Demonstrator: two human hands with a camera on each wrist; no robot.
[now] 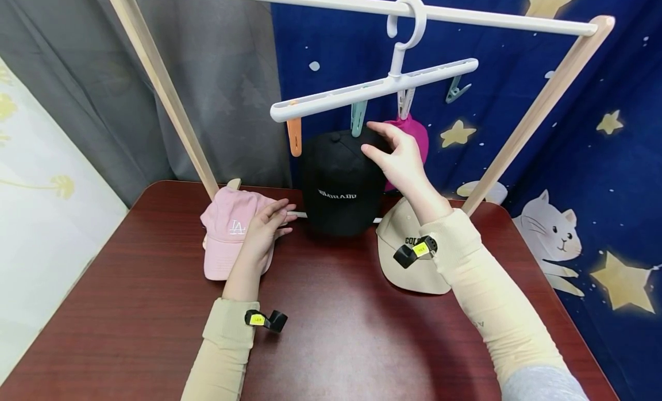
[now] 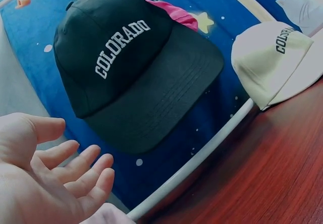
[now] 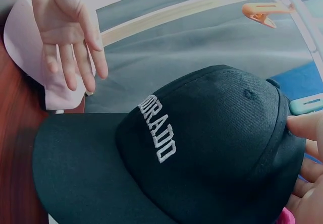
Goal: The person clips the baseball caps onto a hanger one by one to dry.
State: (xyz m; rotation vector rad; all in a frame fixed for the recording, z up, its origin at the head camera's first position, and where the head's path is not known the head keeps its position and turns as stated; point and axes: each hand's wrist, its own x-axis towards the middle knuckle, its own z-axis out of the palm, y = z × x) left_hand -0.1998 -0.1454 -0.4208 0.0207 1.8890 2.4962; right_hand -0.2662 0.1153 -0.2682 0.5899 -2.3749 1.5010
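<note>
A black baseball cap [image 1: 338, 182] lettered COLORADO hangs below a white hanger [image 1: 372, 89], its crown at a teal clothespin [image 1: 358, 118]. My right hand [image 1: 403, 162] holds the crown's upper right side; in the right wrist view the thumb [image 3: 305, 127] lies on the front and the other fingers pass behind, tips hidden. My left hand [image 1: 265, 231] is in the air in front of a pink cap [image 1: 227, 254], to the left of the black one. Its fingers are relaxed and hold nothing, as the left wrist view shows.
A magenta cap [image 1: 418, 134] hangs behind from a pale clothespin [image 1: 405, 102]. A beige cap [image 1: 400, 228] leans at the right on the table [image 1: 331, 332]. The hanger hooks over a white rail [image 1: 331, 2] between wooden posts [image 1: 538, 116]. An orange clothespin [image 1: 294, 135] hangs at the left.
</note>
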